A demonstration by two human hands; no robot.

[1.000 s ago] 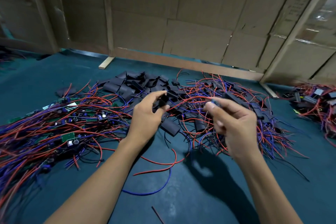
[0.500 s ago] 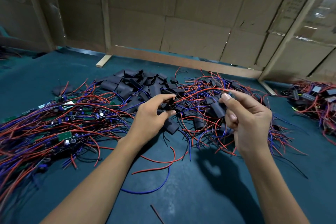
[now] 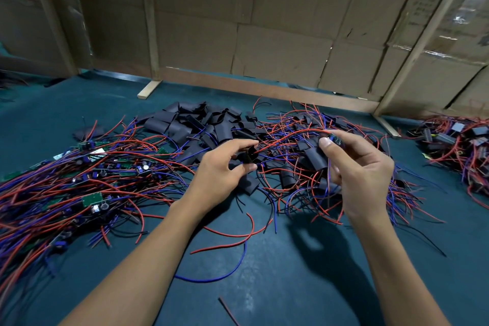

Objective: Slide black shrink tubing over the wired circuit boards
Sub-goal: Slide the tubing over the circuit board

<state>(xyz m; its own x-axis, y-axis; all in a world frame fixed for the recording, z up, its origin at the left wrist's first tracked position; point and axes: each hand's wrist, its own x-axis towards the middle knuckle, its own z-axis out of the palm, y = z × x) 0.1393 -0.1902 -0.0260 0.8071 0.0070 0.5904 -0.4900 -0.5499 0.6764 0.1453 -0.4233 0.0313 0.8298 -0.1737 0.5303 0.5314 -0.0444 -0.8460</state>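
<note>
Above the teal table (image 3: 264, 286), left hand (image 3: 222, 169) pinches a black shrink tube (image 3: 247, 157), red wire (image 3: 288, 137) entering its open end. Right hand (image 3: 360, 167) pinches a small wired board (image 3: 334, 139) just right of it. Loose tubing pile (image 3: 201, 122) lies far center, bare boards (image 3: 92, 200) left.

Table surface (image 3: 291, 286): dark teal, uniform. Shrink tubing piece (image 3: 247, 157) in the left hand (image 3: 225, 174): matt black. Tubing pile (image 3: 195, 124), far centre: black throughout. Wire (image 3: 288, 136) running between the hands: red. Wired circuit boards (image 3: 91, 200) at left: green, with red and blue leads. Loose wires (image 3: 211, 276) near centre: one blue, one red. Cardboard wall (image 3: 264, 34), far: plain brown. Right-hand heap (image 3: 460, 145): red, blue, black, grey.
</note>
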